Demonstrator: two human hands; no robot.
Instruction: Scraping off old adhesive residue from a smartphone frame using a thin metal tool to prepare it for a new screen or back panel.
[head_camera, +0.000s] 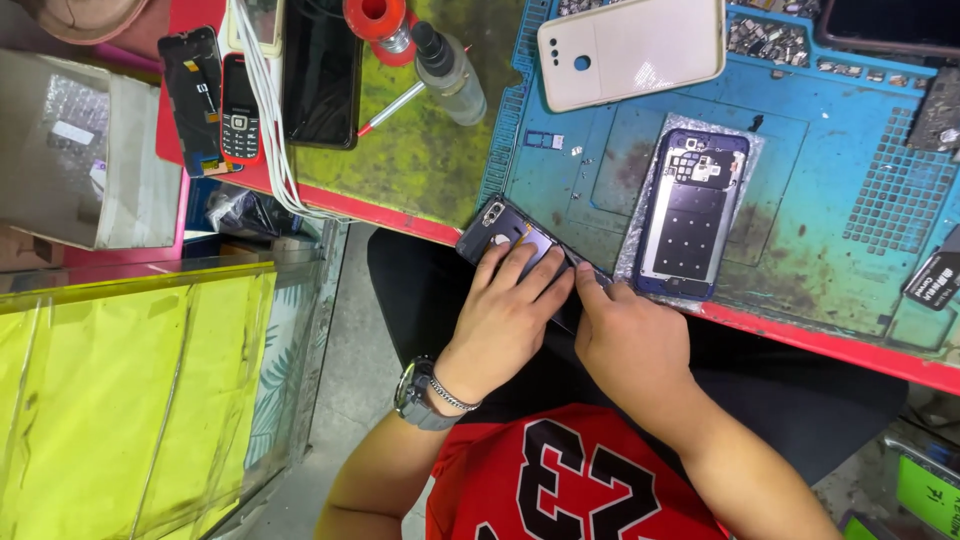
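Observation:
A dark blue-grey smartphone (503, 228) lies back side up at the near edge of the bench, its camera end pointing left. My left hand (505, 315), with a wristwatch and a bracelet, lies flat over the phone with its fingers spread on the back cover. My right hand (630, 340) presses a fingertip against the phone's right edge, close to the left hand's fingers. Most of the phone's body is hidden under both hands.
An opened phone frame (690, 210) lies on a clear plastic bag on the blue work mat (850, 130). A white phone back cover (630, 45) is farther back. On the green surface lie a black phone (320, 70), a small keypad phone (240, 110), a bottle (450, 65) and white cables (262, 110).

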